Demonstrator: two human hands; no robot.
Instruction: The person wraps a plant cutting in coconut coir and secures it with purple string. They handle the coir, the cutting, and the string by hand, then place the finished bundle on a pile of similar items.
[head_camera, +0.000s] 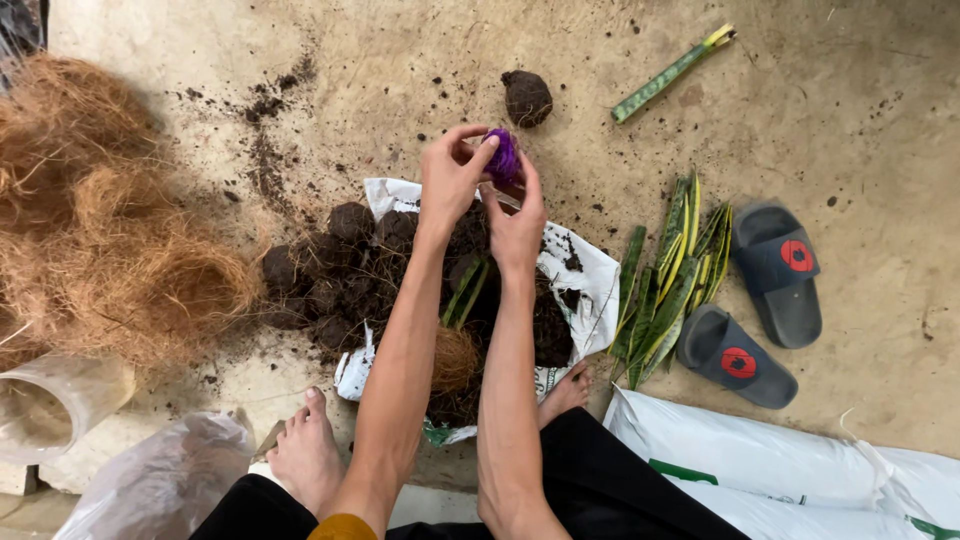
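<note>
Both my hands are stretched out over a heap of dark soil (345, 275) on a white sack (580, 265). Together they hold a small ball of purple string (504, 157): my left hand (450, 175) pinches its upper left side, and my right hand (516, 222) supports it from below and the right. Under my forearms lie a coir-wrapped ball (455, 358) and a green leaf cutting (464, 290). Several formed soil balls (350, 220) sit in the heap, and one separate soil ball (527, 97) rests on the floor beyond my hands.
A big pile of brown coconut fibre (100, 230) lies at left. Striped green-yellow leaves (670, 280) sit right of the sack, a single leaf (670, 72) farther off. Two dark slippers (770, 300), a white bag (800, 470), a clear plastic bag (160, 480) and my bare feet (305, 455) are nearby.
</note>
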